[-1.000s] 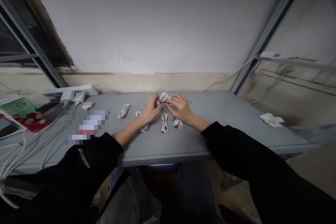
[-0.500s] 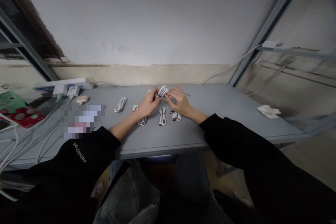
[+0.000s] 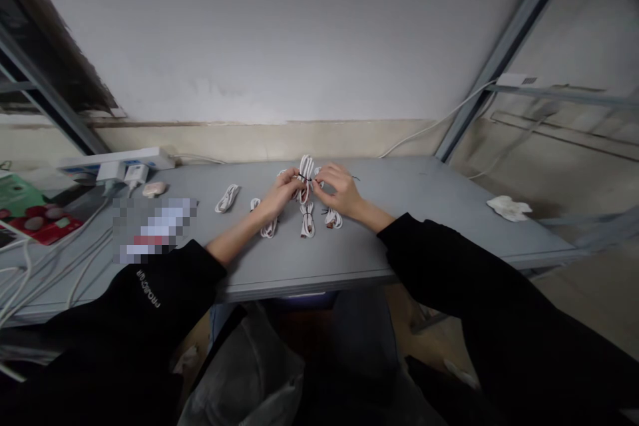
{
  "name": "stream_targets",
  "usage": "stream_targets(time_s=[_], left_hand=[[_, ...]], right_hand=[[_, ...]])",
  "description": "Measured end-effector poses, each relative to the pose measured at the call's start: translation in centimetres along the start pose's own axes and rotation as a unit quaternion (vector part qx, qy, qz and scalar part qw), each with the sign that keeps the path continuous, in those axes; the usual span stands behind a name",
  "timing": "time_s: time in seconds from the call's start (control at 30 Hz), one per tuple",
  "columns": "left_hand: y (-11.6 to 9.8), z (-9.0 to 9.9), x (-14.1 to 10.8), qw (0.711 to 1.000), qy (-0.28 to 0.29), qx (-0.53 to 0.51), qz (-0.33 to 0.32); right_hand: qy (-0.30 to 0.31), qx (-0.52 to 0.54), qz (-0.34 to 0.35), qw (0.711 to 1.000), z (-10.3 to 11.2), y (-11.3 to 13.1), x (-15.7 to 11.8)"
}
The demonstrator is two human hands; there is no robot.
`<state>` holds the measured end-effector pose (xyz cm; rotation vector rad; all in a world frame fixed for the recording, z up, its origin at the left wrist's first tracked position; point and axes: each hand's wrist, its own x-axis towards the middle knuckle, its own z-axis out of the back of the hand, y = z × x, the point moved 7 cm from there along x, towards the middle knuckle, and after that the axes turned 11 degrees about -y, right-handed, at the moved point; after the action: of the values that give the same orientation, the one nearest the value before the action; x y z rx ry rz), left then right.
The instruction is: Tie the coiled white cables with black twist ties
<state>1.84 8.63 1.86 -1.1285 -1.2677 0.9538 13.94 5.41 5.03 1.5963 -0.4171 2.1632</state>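
"Holding what?"
"Pinching the coiled white cable (image 3: 306, 165) in the left hand (image 3: 280, 195), over the worktop (image 3: 424, 213), long axis near upright."
"And with the right hand (image 3: 342, 189)?"
"Nipping, apparently, the end of the black tie (image 3: 305, 178), just right of the cable."

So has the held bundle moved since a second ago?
Yes, up: the held bundle now pokes above the back edge of the desk in view; earlier it just reached it.

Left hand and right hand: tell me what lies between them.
The head view shows a white cable bundle with a black tie around it, held by the left hand.
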Motion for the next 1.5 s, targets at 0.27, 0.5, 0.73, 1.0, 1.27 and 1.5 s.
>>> stream_targets(time_s=[0.27,0.5,0.73,1.0,1.27,1.5], left_hand=[[-0.5,1.3,0.3,0.990,-0.053,0.094,-0.091],[-0.5,2.7,0.6,0.988,-0.107,0.110,-0.032],[0.5,3.6,1.2,0.980,-0.110,-0.109,0.123],[0.5,5.6,1.5,0.968,-0.199,-0.088,0.124],[0.6,6.7,1.9,0.966,-0.220,-0.063,0.119],[1.0,8.2,1.6,0.950,-0.284,0.047,0.120]], right_hand=[[0.020,-0.013,0.004,1.000,-0.2,0.6,0.1],[-0.136,-0.001,-0.183,0.974,2.9,-4.3,0.1],[-0.217,-0.017,-0.375,0.901,5.6,-12.2,-2.2],[-0.100,-0.039,-0.495,0.862,5.3,-16.5,-5.1],[-0.012,-0.024,-0.499,0.866,3.9,-17.4,-6.2],[0.087,-0.021,-0.383,0.920,1.4,-14.9,-5.5]])
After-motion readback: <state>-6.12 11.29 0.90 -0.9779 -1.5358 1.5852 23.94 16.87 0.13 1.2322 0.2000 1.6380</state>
